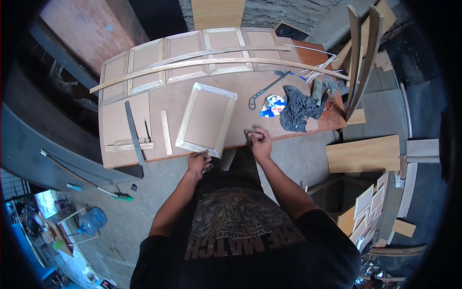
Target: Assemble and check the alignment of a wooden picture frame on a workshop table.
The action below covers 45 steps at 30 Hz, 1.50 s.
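A small rectangular wooden frame with a brown panel lies tilted on the workbench, its lower corner jutting past the front edge. My left hand is at that lower edge, thumb against the wood and fingers curled below it. To the right, my right hand hovers over the bench's front edge, thumb and forefinger pinched on a small dark thing too small to name. Farther right lie a crumpled black cloth, a blue-and-white plastic wrapper and a dark hacksaw.
A long panelled door and bowed wooden strips lie across the back of the workbench. At left are a dark metal bar, a pencil and wood offcuts. Boards stand at right; a water jug is lower left.
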Tool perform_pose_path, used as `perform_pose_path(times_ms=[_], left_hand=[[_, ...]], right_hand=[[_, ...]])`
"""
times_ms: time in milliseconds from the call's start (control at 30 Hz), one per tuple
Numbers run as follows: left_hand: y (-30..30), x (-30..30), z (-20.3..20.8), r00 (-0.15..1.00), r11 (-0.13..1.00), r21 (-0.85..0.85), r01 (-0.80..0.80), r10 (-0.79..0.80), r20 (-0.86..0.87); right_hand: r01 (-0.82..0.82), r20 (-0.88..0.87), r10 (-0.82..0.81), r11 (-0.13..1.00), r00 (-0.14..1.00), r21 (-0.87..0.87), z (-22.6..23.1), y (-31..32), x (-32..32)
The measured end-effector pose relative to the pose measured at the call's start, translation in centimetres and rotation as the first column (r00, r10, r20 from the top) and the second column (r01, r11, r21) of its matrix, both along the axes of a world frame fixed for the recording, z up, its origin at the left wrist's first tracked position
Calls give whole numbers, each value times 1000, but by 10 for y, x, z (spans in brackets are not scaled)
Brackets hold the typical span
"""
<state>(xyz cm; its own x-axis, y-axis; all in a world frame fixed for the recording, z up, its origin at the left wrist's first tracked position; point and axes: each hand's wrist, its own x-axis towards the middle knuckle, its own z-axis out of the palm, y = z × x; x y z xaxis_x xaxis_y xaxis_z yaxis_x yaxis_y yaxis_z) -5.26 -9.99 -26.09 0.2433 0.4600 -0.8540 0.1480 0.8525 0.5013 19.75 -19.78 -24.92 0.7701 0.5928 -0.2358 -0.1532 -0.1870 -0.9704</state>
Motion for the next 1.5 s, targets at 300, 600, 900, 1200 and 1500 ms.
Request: perform_pose_path(times_ms=[300, 600, 900, 1200, 1500], left_hand=[[0, -9, 19, 995, 981, -176, -87, 78, -56], [-6, -3, 36, 952, 976, 107, -192, 211, -222], [-19, 45, 62, 957, 825, 534, -185, 274, -92], [-34, 47, 77, 960, 701, 713, 11, 192, -203], [-22, 71, 85, 991, 709, 697, 108, -23, -130]], right_hand=[[143, -233, -134, 989, 963, 25, 16, 40, 15], [-8, -463, 111, 976, 879, 218, 35, 69, 54], [-121, -519, 201, 975, 831, 184, 45, 75, 92], [70, 296, -70, 997, 953, 14, 54, 22, 135], [203, 702, 67, 934, 709, -295, 57, -8, 236]])
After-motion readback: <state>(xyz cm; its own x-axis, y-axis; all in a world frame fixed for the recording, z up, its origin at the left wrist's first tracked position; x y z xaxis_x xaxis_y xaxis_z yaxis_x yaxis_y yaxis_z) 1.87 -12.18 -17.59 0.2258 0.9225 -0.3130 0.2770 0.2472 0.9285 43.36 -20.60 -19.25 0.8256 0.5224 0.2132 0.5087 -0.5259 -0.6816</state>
